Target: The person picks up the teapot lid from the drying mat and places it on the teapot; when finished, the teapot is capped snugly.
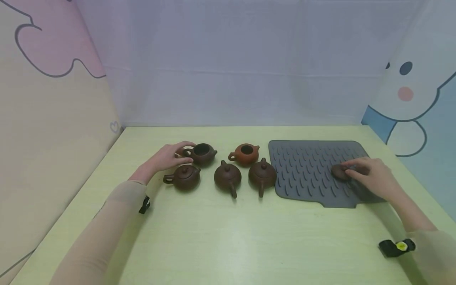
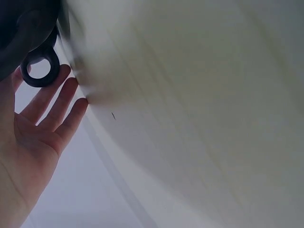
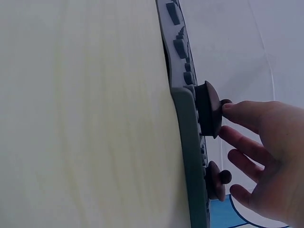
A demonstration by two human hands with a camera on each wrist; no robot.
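Note:
On the grey ridged mat (image 1: pixel 303 170), my right hand (image 1: pixel 374 176) pinches a dark brown teapot lid (image 1: pixel 340 172) by its knob. In the right wrist view the lid (image 3: pixel 208 110) rests on the mat, my thumb at its knob. A second lid (image 3: pixel 216 181) sits beside it, below my other fingers. My left hand (image 1: pixel 169 156) is at the handle of a lidless dark teapot (image 1: pixel 204 160), thumb in front and fingers behind. The left wrist view shows these fingers fairly straight beside the ring-shaped handle (image 2: pixel 53 71); the thumb is hidden there.
A lidless reddish-brown teapot (image 1: pixel 246 159) stands right of the dark one. Nearer me are three lidded dark teapots: one at left (image 1: pixel 186 180), one in the middle (image 1: pixel 226 179), one (image 1: pixel 263 176) beside the mat's left edge. A pale curtain (image 1: pixel 231 87) hangs behind the table (image 1: pixel 231 237).

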